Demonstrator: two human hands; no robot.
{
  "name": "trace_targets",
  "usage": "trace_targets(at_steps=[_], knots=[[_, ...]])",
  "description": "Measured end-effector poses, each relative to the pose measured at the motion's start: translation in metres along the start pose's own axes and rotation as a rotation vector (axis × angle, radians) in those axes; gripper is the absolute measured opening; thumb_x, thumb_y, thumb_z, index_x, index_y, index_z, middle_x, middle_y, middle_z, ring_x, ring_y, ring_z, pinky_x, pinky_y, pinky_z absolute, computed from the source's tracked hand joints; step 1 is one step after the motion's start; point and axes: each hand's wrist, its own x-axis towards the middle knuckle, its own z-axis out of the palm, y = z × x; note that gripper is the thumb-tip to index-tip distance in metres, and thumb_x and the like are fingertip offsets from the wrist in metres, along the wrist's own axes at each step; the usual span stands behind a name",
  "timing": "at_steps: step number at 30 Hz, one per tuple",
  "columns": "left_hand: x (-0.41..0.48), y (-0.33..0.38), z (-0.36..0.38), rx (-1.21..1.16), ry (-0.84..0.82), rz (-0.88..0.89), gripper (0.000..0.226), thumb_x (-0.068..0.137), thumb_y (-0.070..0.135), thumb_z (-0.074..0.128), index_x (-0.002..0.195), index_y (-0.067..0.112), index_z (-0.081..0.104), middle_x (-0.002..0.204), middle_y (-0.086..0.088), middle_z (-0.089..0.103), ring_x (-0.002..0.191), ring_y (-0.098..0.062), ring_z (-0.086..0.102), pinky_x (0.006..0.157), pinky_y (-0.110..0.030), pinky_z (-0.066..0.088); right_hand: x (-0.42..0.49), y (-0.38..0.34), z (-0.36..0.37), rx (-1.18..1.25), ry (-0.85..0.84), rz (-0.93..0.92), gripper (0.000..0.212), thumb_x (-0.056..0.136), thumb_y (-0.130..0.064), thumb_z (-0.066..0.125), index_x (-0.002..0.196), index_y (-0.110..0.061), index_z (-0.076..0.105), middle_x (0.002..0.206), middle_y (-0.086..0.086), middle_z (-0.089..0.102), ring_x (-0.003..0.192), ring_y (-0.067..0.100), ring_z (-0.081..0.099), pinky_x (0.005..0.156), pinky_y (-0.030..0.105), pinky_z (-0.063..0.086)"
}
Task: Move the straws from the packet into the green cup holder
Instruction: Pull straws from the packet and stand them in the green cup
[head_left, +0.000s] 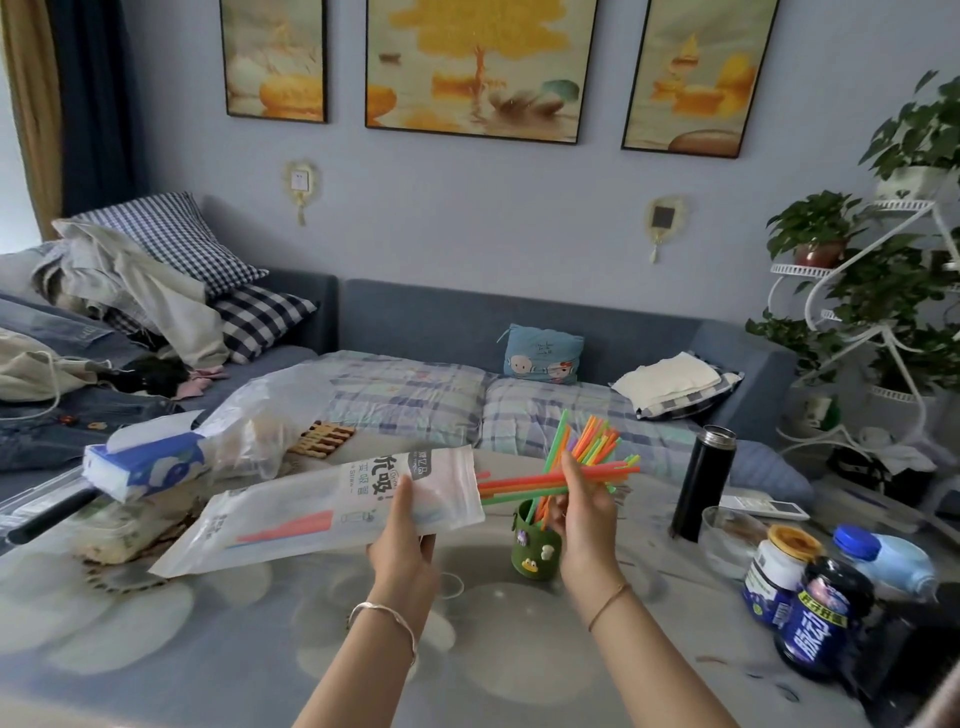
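Above the green cup holder (536, 545) on the tabletop (260, 639), the right hand (584, 512) grips a bunch of straws (524, 480) half out of the packet (332, 512), clutched left of it by the left hand (402, 545).

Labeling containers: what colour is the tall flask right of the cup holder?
Black flask, with a silvery rim at the top; head view.

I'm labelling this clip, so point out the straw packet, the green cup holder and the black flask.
straw packet (311, 512): head view, on its white printed front.
green cup holder (535, 553): head view, on its front wall.
black flask (702, 483): head view, mid-body.
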Motion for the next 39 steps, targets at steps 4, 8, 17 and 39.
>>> trace_targets(at_steps=[4, 8, 17, 39], knots=[[-0.003, -0.009, 0.005, 0.023, 0.011, -0.027, 0.051, 0.079, 0.027, 0.075, 0.123, 0.009, 0.057, 0.120, -0.007, 0.066, 0.083, -0.013, 0.063, 0.094, -0.032, 0.048, -0.006, 0.015, 0.010, -0.176, -0.197, 0.067, 0.028, 0.083, -0.036, 0.066, 0.070, -0.013, 0.060, 0.050, -0.003, 0.048, 0.043, 0.009, 0.044, 0.046, 0.022, 0.036], [-0.001, -0.013, 0.005, 0.000, 0.016, -0.050, 0.046, 0.079, 0.027, 0.075, 0.118, 0.009, 0.058, 0.120, -0.008, 0.065, 0.080, -0.012, 0.062, 0.095, -0.029, 0.049, -0.001, 0.014, 0.012, -0.181, -0.136, 0.008, 0.028, 0.089, -0.032, 0.059, 0.072, -0.010, 0.060, 0.050, 0.001, 0.047, 0.042, 0.010, 0.043, 0.041, 0.020, 0.035], [0.012, -0.022, 0.003, 0.013, 0.027, -0.060, 0.055, 0.080, 0.026, 0.075, 0.127, 0.005, 0.055, 0.124, -0.010, 0.064, 0.095, -0.018, 0.063, 0.088, -0.028, 0.050, 0.010, 0.017, 0.008, -0.216, -0.149, -0.046, 0.025, 0.090, -0.029, 0.059, 0.071, -0.013, 0.056, 0.051, 0.000, 0.045, 0.036, 0.003, 0.042, 0.035, 0.013, 0.034], [0.061, -0.049, -0.002, 0.057, 0.103, -0.082, 0.046, 0.081, 0.026, 0.073, 0.119, 0.006, 0.055, 0.099, -0.005, 0.064, 0.076, -0.012, 0.060, 0.087, -0.029, 0.051, 0.124, -0.029, -0.021, -0.828, -0.089, -0.615, 0.050, 0.094, -0.041, 0.045, 0.053, -0.015, 0.042, 0.044, -0.003, 0.041, 0.036, 0.010, 0.040, 0.033, 0.015, 0.029]])
